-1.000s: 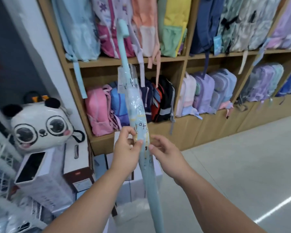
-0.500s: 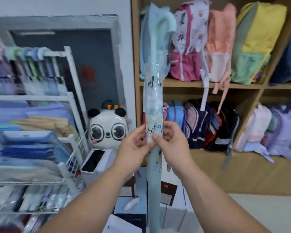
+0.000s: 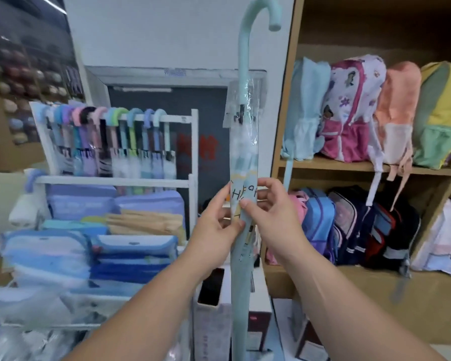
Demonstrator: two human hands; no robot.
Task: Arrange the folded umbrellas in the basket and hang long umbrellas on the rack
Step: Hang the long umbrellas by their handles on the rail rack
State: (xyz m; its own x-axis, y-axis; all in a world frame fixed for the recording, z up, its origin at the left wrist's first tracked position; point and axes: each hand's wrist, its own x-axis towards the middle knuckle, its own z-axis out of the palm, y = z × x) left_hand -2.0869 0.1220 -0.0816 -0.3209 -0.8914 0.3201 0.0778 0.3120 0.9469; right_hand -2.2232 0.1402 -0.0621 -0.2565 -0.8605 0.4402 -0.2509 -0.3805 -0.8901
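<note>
I hold a long pale-blue umbrella (image 3: pixel 242 142) upright in front of me, in a clear plastic sleeve, its curved handle at the top. My left hand (image 3: pixel 214 225) grips its shaft from the left and my right hand (image 3: pixel 274 214) pinches it from the right at mid-height. The white rack (image 3: pixel 193 142) stands to the left, its top bar carrying several long umbrellas (image 3: pixel 110 142) hung by their hooked handles. The bar's right end is bare. No basket of folded umbrellas can be made out.
Stacked blue, purple and tan flat packs (image 3: pixel 115 230) fill the rack's lower shelves. A wooden shelf unit (image 3: pixel 287 126) with backpacks (image 3: pixel 349 108) stands to the right. White boxes (image 3: pixel 211 308) sit on the floor below my hands.
My view has swung left and the rack now stands nearer the middle. The umbrella stays upright in both hands, and its whole hooked handle now shows.
</note>
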